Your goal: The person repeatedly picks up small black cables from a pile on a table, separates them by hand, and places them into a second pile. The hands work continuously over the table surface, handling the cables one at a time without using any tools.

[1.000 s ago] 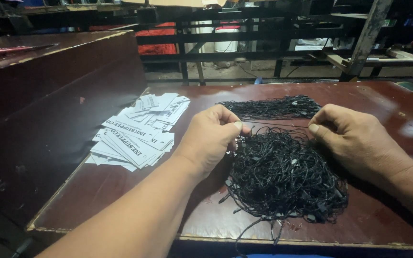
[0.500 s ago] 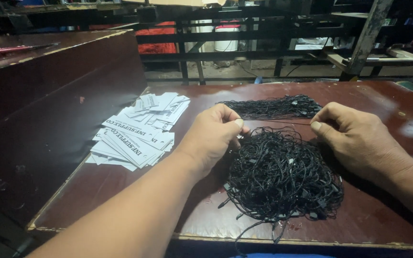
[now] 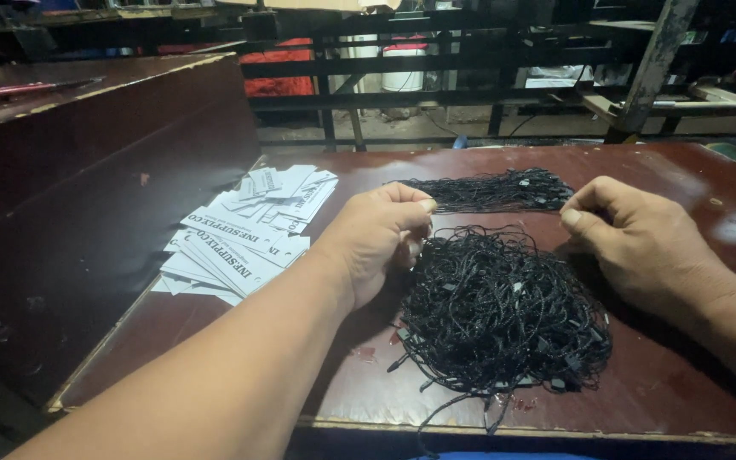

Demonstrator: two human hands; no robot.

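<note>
A loose tangle of thin black strings (image 3: 504, 319) lies on the dark red-brown table (image 3: 692, 392) between my hands. My left hand (image 3: 376, 247) rests at the tangle's upper left edge, with thumb and forefinger pinched on a black string. My right hand (image 3: 641, 243) is at the tangle's upper right, fingertips pinched together the same way on a string end. Just beyond both hands lies a straightened bundle of black strings (image 3: 491, 189), laid side by side. The strand between my fingers is too thin to trace.
A spread pile of white printed paper tags (image 3: 240, 243) lies at the table's left side. A tall dark wooden panel (image 3: 87, 187) rises along the left. Black metal railing (image 3: 470, 64) and a slanted post (image 3: 649, 68) stand behind the table.
My hands have drawn apart, the right one moving right, off the top of the tangle. The tangle has shifted slightly.
</note>
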